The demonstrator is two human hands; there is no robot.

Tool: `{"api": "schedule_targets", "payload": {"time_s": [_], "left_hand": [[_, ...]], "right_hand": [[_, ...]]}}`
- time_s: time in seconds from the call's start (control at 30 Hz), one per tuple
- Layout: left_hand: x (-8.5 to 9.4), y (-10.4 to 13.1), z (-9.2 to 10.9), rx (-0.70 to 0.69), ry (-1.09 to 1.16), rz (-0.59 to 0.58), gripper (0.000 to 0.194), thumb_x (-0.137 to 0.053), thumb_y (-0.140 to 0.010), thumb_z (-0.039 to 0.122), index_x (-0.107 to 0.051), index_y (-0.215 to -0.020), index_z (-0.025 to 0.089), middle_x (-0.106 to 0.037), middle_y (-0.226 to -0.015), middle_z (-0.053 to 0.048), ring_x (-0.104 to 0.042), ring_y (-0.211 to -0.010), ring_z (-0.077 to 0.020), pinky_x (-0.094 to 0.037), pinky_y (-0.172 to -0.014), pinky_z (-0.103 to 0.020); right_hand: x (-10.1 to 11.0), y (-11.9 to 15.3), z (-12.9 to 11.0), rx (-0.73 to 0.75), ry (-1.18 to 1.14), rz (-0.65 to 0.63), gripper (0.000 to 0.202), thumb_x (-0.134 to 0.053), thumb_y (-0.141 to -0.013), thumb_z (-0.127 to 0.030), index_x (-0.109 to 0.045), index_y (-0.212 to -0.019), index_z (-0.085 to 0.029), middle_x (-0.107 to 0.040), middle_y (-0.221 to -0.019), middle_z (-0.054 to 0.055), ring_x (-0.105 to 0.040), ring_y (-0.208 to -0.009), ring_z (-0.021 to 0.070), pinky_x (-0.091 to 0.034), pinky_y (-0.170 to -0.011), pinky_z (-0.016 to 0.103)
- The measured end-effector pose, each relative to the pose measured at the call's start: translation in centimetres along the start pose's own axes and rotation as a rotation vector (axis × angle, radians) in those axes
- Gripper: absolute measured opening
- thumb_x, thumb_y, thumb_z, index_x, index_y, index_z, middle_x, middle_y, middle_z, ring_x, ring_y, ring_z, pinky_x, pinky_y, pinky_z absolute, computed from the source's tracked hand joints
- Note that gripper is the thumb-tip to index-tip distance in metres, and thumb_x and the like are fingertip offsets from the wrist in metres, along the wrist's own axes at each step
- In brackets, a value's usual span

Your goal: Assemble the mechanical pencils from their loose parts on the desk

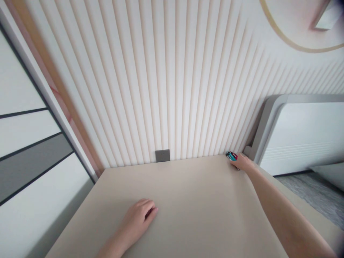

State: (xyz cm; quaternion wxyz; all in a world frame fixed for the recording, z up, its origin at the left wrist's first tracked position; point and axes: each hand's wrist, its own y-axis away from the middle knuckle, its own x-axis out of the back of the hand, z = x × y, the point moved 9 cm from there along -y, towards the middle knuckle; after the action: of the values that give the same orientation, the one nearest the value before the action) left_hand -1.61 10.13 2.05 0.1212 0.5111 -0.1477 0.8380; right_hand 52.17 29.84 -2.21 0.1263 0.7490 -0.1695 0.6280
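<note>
Teal-and-red pens (231,156), clasped in my right grip (242,162), centre right, need even pressure; my left grip (141,214), lower left, curls closed.

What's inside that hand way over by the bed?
The right hand holds a small bunch of thin things, turquoise, red and dark, maybe pens. The hand covers the rest, so I can't see it.

A home bedroom, shown by the padded headboard (301,136) and pillow (329,173).
</note>
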Motion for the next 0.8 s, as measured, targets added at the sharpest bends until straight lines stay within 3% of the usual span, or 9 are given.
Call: {"api": "schedule_targets", "payload": {"time_s": [0.2,0.4,0.53,0.63,0.73,0.8], "left_hand": [[0.1,0.0,0.1,0.001,-0.006,-0.003,0.033,-0.043,-0.094,0.038,-0.052,-0.068,0.021,-0.058,-0.070,0.000,-0.054,-0.072,-0.0182,-0.035,-0.065,-0.027],[0.1,0.0,0.2,-0.010,-0.045,0.002,0.032,-0.043,-0.094,0.034,-0.051,-0.067,0.021,-0.057,-0.069,0.000,-0.054,-0.071,-0.0180,-0.035,-0.065,-0.027],[0.3,0.0,0.5,-0.030,-0.030,0.024,0.029,-0.043,-0.094,0.033,-0.055,-0.072,0.021,-0.059,-0.073,-0.001,-0.055,-0.073,-0.0181,-0.037,-0.066,-0.027],[0.6,0.2,1.3,-0.086,0.032,0.044,0.029,-0.039,-0.097,0.032,-0.060,-0.081,0.022,-0.063,-0.082,-0.003,-0.057,-0.082,-0.0191,-0.041,-0.073,-0.028],[1.4,0.3,1.6,-0.110,0.080,0.131,0.026,-0.037,-0.098,0.030,-0.062,-0.094,0.022,-0.063,-0.091,-0.004,-0.058,-0.088,-0.0194,-0.045,-0.081,-0.031],[2.3,0.5,1.7,-0.138,0.073,0.229,0.023,-0.039,-0.097,0.027,-0.060,-0.105,0.023,-0.062,-0.100,-0.005,-0.056,-0.098,-0.0207,-0.045,-0.089,-0.034]], "right_hand": [[-0.8,0.5,-2.1,0.100,0.042,-0.140,0.040,-0.056,-0.079,-0.035,-0.063,-0.111,-0.013,-0.067,-0.106,0.020,-0.064,-0.098,0.0311,-0.047,-0.077,0.036],[0.3,4.6,-6.9,0.289,0.036,-0.157,0.037,-0.054,-0.078,-0.021,-0.061,-0.113,-0.014,-0.068,-0.105,0.018,-0.064,-0.100,0.0314,-0.044,-0.081,0.037],[0.5,11.1,-14.3,0.550,-0.043,-0.146,0.051,-0.052,-0.080,-0.021,-0.051,-0.130,-0.017,-0.065,-0.115,0.015,-0.061,-0.106,0.0291,-0.042,-0.086,0.035],[-0.4,17.9,-21.0,0.768,-0.118,-0.165,0.060,-0.056,-0.080,-0.026,-0.044,-0.138,-0.027,-0.062,-0.124,0.008,-0.058,-0.111,0.0249,-0.040,-0.089,0.030],[-0.9,24.2,-27.1,0.994,-0.217,-0.173,0.061,-0.057,-0.079,-0.023,-0.045,-0.138,-0.028,-0.064,-0.116,0.007,-0.061,-0.103,0.0248,-0.042,-0.085,0.030],[-0.8,26.5,-29.9,1.030,-0.261,-0.149,0.059,-0.056,-0.082,-0.026,-0.044,-0.139,-0.026,-0.063,-0.117,0.009,-0.061,-0.103,0.0248,-0.043,-0.085,0.031]]}}
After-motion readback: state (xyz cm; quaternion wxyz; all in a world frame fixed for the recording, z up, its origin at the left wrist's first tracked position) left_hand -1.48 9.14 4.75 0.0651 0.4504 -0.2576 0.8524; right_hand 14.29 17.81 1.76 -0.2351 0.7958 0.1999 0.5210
